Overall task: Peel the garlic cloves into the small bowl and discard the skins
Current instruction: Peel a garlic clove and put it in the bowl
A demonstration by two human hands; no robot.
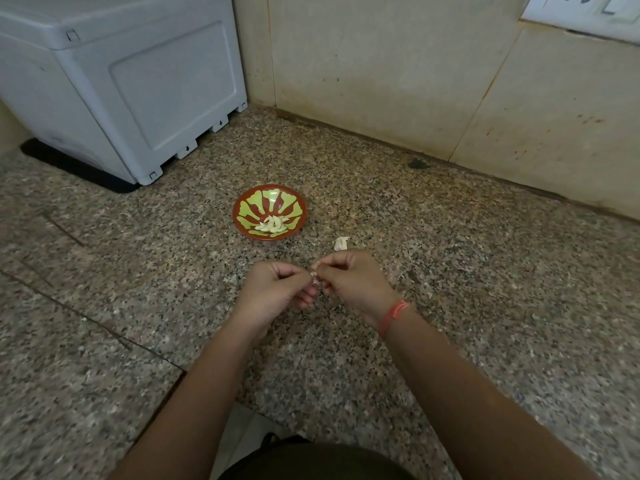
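A small red bowl [242, 206] with a green leaf pattern stands on the speckled granite counter and holds several peeled garlic cloves [273, 224]. Just in front of it, my left hand [277, 292] and my right hand [353, 278] meet fingertip to fingertip and pinch one small garlic clove [314, 277] between them; most of it is hidden by the fingers. A piece of white garlic, either skin or an unpeeled clove, [341, 243] lies on the counter to the right of the bowl. An orange thread band sits on my right wrist.
A large grey plastic appliance [121, 84] stands on a black mat at the back left. Beige wall tiles [415, 74] close off the back, with a white socket plate [585, 8] at the top right. The counter's front edge runs near my body.
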